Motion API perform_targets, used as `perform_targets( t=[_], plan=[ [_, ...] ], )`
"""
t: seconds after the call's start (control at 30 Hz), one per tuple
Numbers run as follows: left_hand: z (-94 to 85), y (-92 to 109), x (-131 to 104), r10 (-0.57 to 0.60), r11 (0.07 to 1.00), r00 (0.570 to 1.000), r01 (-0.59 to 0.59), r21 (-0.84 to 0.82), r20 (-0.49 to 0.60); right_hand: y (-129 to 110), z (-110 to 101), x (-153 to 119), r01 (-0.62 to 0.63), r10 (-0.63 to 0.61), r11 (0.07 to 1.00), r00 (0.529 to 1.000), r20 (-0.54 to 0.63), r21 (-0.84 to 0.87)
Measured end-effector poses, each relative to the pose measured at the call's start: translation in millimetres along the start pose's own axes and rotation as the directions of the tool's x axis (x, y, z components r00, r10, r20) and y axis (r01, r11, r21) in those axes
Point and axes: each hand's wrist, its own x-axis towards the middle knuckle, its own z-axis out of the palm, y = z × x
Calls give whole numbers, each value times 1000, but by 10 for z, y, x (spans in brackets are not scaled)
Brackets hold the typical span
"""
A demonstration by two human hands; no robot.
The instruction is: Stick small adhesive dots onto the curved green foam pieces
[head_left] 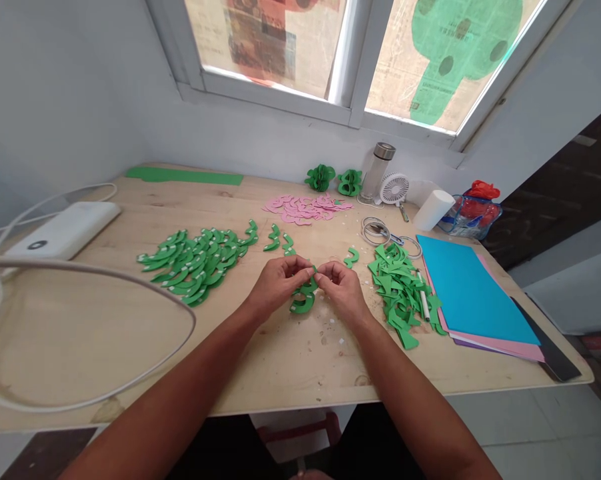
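Close together at the middle of the table, my left hand [284, 279] and my right hand [341, 285] pinch a curved green paper piece [305, 291] between their fingertips. Its lower curl hangs below the fingers and bears a small white patch; the fingers hide its upper part. Just beyond my left hand lie a few similar green wavy pieces [272, 238]. Another green curl [351, 257] rests past my right hand. To the left spreads a large pile of green curved pieces with white patches [200, 263].
Green paper scraps [398, 287] with a white pen [424, 297] lie right, beside tape rolls [373, 231] and blue sheets [473, 290]. Pink cutouts [305, 208], green paper ornaments [320, 178], a bottle [378, 170] and a fan [394, 189] stand behind. A white cable [180, 300] loops at left.
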Motion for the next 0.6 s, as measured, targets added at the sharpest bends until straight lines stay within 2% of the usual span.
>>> perform_targets(
  t=[0.17, 0.33, 0.47, 0.6],
  plan=[
    [-51, -2, 12, -20, 1000, 998, 21, -17, 51, 1, 0, 2, 0, 1, 1000, 999, 50, -22],
    [-95, -6, 24, -20, 999, 996, 17, 36, 85, 40, -12, 16, 9, -6, 998, 999, 54, -55],
    [-61, -4, 18, 6, 997, 999, -10, 79, 42, 55, -19, 11, -12, 15, 993, 1000, 27, -115],
    [-16, -17, 9, 73, 990, 997, -68, 124, -31, 38, -5, -1, -45, 45, 998, 999, 0, -50]
  ],
)
